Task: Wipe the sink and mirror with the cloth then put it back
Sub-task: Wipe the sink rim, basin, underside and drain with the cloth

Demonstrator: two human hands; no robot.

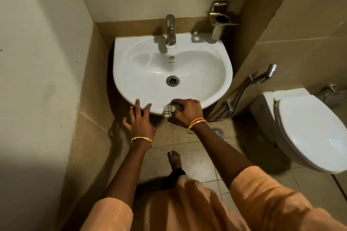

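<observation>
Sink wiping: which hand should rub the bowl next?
The right hand, probably. It already clutches the bunched cloth against the sink front rim, while the left hand is open and holds nothing.

A small tiled bathroom: white sink [216, 88] with tap [170, 30], toilet [309, 133] beside it

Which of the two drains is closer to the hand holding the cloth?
The floor drain, just right of the right hand's wrist. The sink drain lies farther, up in the basin.
</observation>
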